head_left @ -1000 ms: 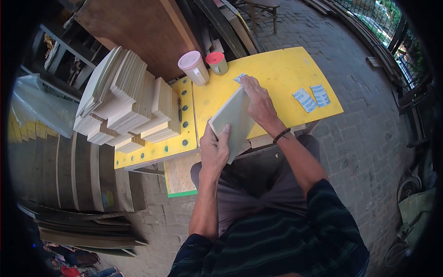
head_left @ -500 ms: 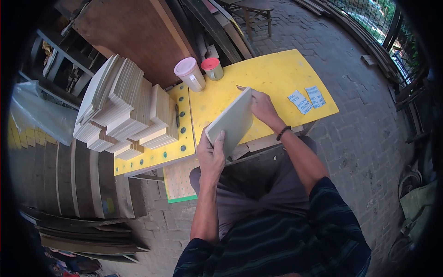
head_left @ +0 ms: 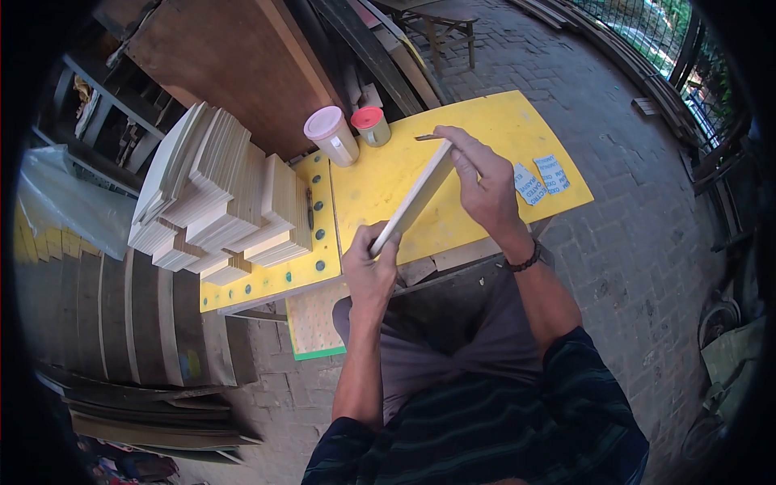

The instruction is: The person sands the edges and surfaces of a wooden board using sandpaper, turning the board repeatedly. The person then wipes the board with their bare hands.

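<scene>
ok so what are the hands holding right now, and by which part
A thin pale board: the left hand grips its near end, the right hand curls over its far end, where a brown strip pokes out.

Panel stack (head_left: 234, 190) on table (head_left: 485, 121), left of board (head_left: 415, 201)

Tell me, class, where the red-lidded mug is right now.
In the head view, the red-lidded mug stands near the far edge of the yellow tabletop, just right of the taller pink-lidded cup.
</scene>
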Demonstrator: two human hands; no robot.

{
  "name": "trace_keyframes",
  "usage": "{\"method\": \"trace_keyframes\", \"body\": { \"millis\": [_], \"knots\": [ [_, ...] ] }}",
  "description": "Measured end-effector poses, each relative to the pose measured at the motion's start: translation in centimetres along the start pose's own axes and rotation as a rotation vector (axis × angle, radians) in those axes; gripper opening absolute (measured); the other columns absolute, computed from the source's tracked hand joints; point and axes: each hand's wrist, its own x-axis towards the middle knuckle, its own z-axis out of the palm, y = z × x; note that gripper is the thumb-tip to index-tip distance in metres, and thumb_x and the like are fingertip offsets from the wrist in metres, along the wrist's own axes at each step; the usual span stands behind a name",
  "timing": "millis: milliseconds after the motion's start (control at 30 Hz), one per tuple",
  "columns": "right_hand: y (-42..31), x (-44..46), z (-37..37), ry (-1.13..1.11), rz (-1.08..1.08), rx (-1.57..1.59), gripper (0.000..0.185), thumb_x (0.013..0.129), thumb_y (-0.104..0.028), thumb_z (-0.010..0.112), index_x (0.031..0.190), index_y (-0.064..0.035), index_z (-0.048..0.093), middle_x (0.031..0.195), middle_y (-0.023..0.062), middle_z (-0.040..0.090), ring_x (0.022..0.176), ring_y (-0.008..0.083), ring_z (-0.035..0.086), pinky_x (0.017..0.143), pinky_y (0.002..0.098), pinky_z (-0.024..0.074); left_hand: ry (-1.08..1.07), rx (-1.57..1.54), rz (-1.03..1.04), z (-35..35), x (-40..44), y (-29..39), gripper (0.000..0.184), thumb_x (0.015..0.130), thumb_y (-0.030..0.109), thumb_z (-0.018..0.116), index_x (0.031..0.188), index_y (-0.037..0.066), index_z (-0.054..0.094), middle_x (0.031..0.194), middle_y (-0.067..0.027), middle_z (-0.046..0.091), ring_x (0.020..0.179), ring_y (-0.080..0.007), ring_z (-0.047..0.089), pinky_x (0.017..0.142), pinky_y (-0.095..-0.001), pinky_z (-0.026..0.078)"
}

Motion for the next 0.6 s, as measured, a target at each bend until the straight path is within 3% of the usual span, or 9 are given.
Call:
{"method": "trace_keyframes", "body": {
  "millis": [67, 133, 200, 400, 467, 500, 567, 600],
  "knots": [
    [-0.6, -0.2, 0.3, -0.014, -0.314, -0.222, 0.034, 0.095, 0.006, 0.052, 0.127, 0.0039, 0.064, 0.122, 0.0188, 0.069, 0.116, 0.0281, 0.067, 0.095, 0.0361, 0.0485, -0.058, 0.110, -0.046, 0.3, 0.4, 0.6, 0.010, 0.091, 0.006, 0.072, 0.098, 0.000, 0.067, 0.074, -0.0102, 0.064, 0.066, -0.0132, 0.058, 0.065, -0.0280, 0.049],
    [-1.6, -0.8, 0.7, -0.043, -0.347, -0.267, 0.037, 0.092, 0.007, 0.054, 0.127, 0.0032, 0.065, 0.124, 0.0199, 0.068, 0.119, 0.0317, 0.065, 0.096, 0.0382, 0.0472, -0.134, 0.220, -0.063, 0.8, 0.8, 0.3, 0.014, 0.093, 0.012, 0.071, 0.100, 0.001, 0.064, 0.070, -0.0166, 0.060, 0.058, -0.0229, 0.055, 0.061, -0.0333, 0.049],
    [-1.9, -1.7, 1.1, -0.120, -0.386, -0.346, 0.045, 0.086, 0.006, 0.059, 0.131, 0.0012, 0.063, 0.131, 0.0203, 0.064, 0.127, 0.0336, 0.060, 0.098, 0.0407, 0.0445, -0.127, 0.165, -0.055, 1.6, 1.1, 0.5, 0.016, 0.093, 0.012, 0.070, 0.103, 0.002, 0.064, 0.071, -0.0172, 0.061, 0.060, -0.0240, 0.057, 0.062, -0.0344, 0.049],
    [-1.3, -3.9, 3.4, -0.233, -0.437, -0.435, 0.050, 0.086, -0.002, 0.062, 0.136, 0.0017, 0.058, 0.139, 0.0183, 0.060, 0.134, 0.0315, 0.055, 0.098, 0.0413, 0.0436, -0.057, -0.040, 0.116, 2.9, 2.2, 0.4, 0.018, 0.096, 0.009, 0.062, 0.109, -0.003, 0.063, 0.079, -0.0213, 0.068, 0.069, -0.0274, 0.068, 0.065, -0.0377, 0.052],
    [-2.7, -4.4, 3.5, -0.254, -0.438, -0.423, 0.050, 0.086, 0.001, 0.060, 0.135, 0.0021, 0.058, 0.139, 0.0189, 0.060, 0.134, 0.0325, 0.055, 0.098, 0.0415, 0.0440, -0.169, -0.108, -0.032, 2.3, 2.5, 0.6, 0.016, 0.100, 0.011, 0.060, 0.106, -0.004, 0.063, 0.089, -0.0093, 0.072, 0.082, -0.0095, 0.062, 0.074, -0.0268, 0.051],
    [-3.0, -4.5, 3.4, -0.275, -0.438, -0.413, 0.049, 0.086, 0.003, 0.059, 0.135, 0.0025, 0.058, 0.139, 0.0194, 0.060, 0.134, 0.0335, 0.055, 0.099, 0.0418, 0.0444, -0.169, -0.107, -0.032, 2.2, 2.5, 0.4, 0.016, 0.100, 0.011, 0.060, 0.106, -0.004, 0.063, 0.089, -0.0093, 0.072, 0.082, -0.0095, 0.062, 0.074, -0.0268, 0.051],
    [-1.9, -4.2, 3.2, -0.261, -0.436, -0.408, 0.049, 0.086, 0.004, 0.057, 0.135, 0.0026, 0.058, 0.139, 0.0201, 0.060, 0.134, 0.0334, 0.055, 0.099, 0.0423, 0.0443, -0.182, -0.010, -0.018, 2.1, 2.2, 0.1, 0.022, 0.097, 0.008, 0.057, 0.114, -0.004, 0.063, 0.082, -0.0221, 0.070, 0.073, -0.0275, 0.070, 0.069, -0.0367, 0.053],
    [-1.0, -4.0, 3.0, -0.249, -0.436, -0.404, 0.050, 0.086, 0.005, 0.055, 0.135, 0.0027, 0.057, 0.139, 0.0208, 0.060, 0.134, 0.0334, 0.055, 0.099, 0.0427, 0.0443, -0.183, -0.010, -0.023, 2.1, 2.2, 0.6, 0.022, 0.097, 0.008, 0.057, 0.114, -0.004, 0.063, 0.082, -0.0221, 0.070, 0.073, -0.0275, 0.070, 0.069, -0.0367, 0.053]
  ]
}}
